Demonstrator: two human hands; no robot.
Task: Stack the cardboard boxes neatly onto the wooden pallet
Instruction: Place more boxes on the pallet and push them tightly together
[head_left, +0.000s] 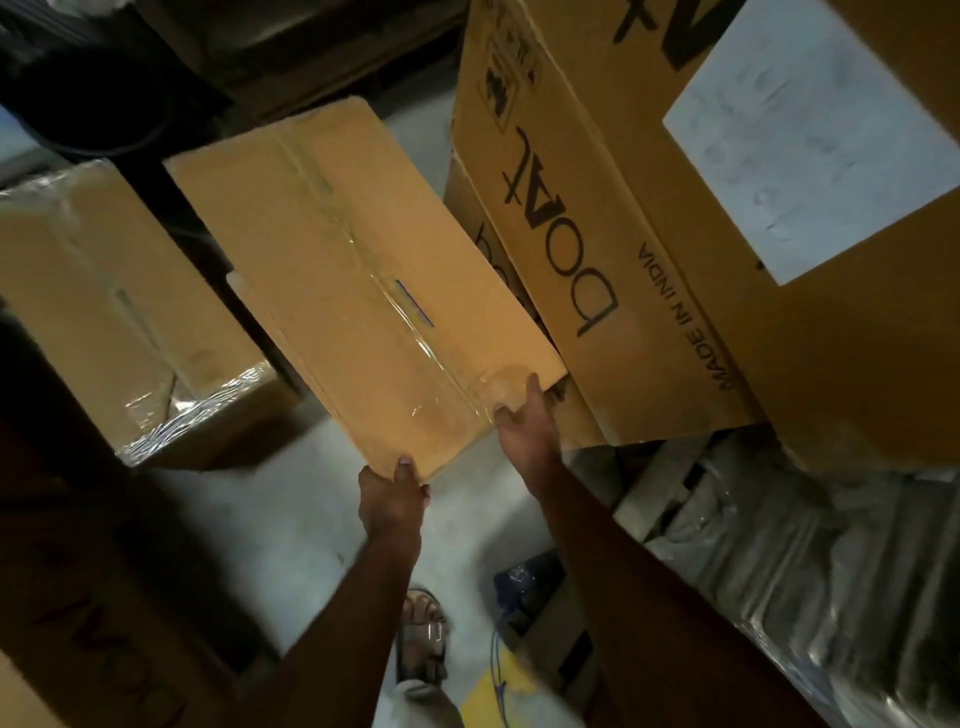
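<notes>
we grip the taped cardboard box (363, 280) at its near short edge — left hand (392, 496) and right hand (524, 421) both clamped on it — its long axis running away from us, up-left.

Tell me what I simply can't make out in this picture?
- Head view: underside of the taped box, hidden by its own top.
- White label: writing too faint to read.
- Left hand and right hand: fingers under the box edge, hidden.
- Wrapped box: contents unseen.
</notes>
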